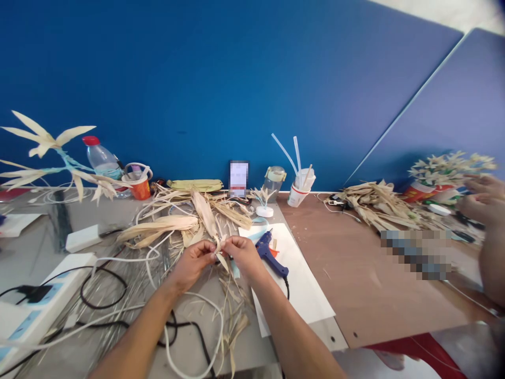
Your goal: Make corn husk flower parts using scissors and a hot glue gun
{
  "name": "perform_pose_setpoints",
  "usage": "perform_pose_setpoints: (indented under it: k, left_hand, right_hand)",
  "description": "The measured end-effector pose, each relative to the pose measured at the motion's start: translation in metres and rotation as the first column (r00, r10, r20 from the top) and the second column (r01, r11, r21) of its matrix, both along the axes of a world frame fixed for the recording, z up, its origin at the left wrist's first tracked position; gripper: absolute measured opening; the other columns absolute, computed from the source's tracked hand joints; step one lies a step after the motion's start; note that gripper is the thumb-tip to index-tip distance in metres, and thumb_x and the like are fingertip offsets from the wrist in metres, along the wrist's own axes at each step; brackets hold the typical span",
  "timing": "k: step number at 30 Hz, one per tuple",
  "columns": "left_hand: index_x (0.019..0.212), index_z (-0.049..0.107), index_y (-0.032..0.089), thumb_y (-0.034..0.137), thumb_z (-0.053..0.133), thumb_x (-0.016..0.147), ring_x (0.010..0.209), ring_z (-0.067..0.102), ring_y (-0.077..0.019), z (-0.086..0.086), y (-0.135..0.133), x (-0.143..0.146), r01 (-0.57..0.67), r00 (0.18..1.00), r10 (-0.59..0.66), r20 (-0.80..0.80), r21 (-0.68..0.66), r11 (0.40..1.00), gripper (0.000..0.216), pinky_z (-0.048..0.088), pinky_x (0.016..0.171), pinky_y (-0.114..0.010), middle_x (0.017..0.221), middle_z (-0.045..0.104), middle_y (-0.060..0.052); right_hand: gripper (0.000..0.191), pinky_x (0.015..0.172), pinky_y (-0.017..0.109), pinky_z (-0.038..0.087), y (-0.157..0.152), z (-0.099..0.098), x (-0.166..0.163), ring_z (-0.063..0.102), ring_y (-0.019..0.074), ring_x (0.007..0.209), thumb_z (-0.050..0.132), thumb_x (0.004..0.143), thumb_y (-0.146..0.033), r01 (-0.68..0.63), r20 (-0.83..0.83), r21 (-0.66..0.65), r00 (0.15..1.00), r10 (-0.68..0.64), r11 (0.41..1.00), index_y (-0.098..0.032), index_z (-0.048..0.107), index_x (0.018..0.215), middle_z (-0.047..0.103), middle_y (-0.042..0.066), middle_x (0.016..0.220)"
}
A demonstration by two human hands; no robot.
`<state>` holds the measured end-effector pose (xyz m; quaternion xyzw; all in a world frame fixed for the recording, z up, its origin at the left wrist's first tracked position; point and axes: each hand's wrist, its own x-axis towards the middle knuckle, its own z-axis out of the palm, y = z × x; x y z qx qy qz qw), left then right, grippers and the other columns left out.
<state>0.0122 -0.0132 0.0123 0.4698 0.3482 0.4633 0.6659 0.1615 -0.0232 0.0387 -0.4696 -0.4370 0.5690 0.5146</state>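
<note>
My left hand [194, 261] and my right hand [243, 253] meet over the grey table, both pinched on the same strip of dried corn husk [219, 250] between them. The strip hangs down a little past my fingers. Behind my hands lies a loose heap of dried husks [185, 218]. A blue glue gun [271, 257] rests on a white sheet of paper [302, 287] just right of my right hand, its black cord trailing toward me.
White and black cables [118, 310] and a power strip [37, 308] lie at the left. Along the blue wall stand a water bottle [100, 158], a red cup [140, 185], a jar [274, 180] and a cup of sticks [302, 187]. Another person's hands [483, 197] work by husk flowers at the right.
</note>
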Motion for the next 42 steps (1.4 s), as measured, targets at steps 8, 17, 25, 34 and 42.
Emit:
perform_pose_setpoints:
  k: [8,17,25,34,42]
  left_hand:
    - [0.070,0.065,0.015,0.031,0.081,0.061,0.068,0.056,-0.0146,0.004,-0.002,-0.002,0.042,0.999,-0.042,0.006,0.001,0.999,0.025,0.041,0.066,-0.025,0.069,0.064,-0.002]
    - [0.069,0.065,0.014,0.031,0.084,0.057,0.057,0.051,-0.0108,0.007,0.003,-0.006,-0.027,0.998,0.030,0.057,-0.041,0.999,0.028,0.038,0.056,-0.023,0.061,0.061,0.000]
    - [0.069,0.065,0.015,0.028,0.086,0.053,0.056,0.050,-0.0085,0.012,0.002,-0.006,-0.117,0.983,0.128,0.133,-0.084,0.990,0.029,0.039,0.055,-0.020,0.060,0.058,0.002]
    - [0.069,0.065,0.014,0.023,0.087,0.051,0.056,0.051,-0.0078,0.011,0.003,-0.007,-0.109,0.977,0.130,0.168,-0.130,0.986,0.029,0.040,0.056,-0.018,0.061,0.060,0.001]
    - [0.069,0.066,0.014,0.023,0.086,0.052,0.056,0.051,-0.0073,0.007,0.004,-0.008,-0.081,0.967,0.102,0.232,-0.096,0.992,0.028,0.041,0.055,-0.018,0.061,0.059,0.002]
  right_hand:
    - [0.016,0.055,0.023,0.037,-0.002,0.006,0.000,0.044,0.0089,0.047,0.062,0.061,-0.027,-0.012,-0.127,-0.057,0.992,0.005,0.998,-0.017,0.057,0.049,0.055,-0.002,0.046]
    - [0.029,0.082,0.033,0.049,0.005,-0.005,0.015,0.061,0.0191,0.089,0.051,0.065,-0.009,0.157,0.329,0.365,0.900,-0.285,0.918,-0.019,0.067,0.087,0.062,0.007,0.099]
    - [0.034,0.093,0.041,0.047,0.012,-0.016,0.022,0.057,0.0255,0.109,0.047,0.074,-0.007,0.188,0.490,0.583,0.694,-0.527,0.790,-0.015,0.063,0.103,0.050,0.017,0.124]
    - [0.046,0.102,0.048,0.036,-0.005,0.000,0.016,0.043,0.0324,0.125,0.059,0.076,-0.020,-0.086,0.733,0.557,0.519,-0.440,0.826,-0.015,0.056,0.122,0.038,0.019,0.141]
    - [0.047,0.095,0.043,0.041,-0.005,0.019,0.023,0.051,0.0300,0.114,0.055,0.078,-0.017,-0.030,0.815,0.466,0.403,-0.416,0.884,-0.012,0.053,0.124,0.054,0.019,0.123]
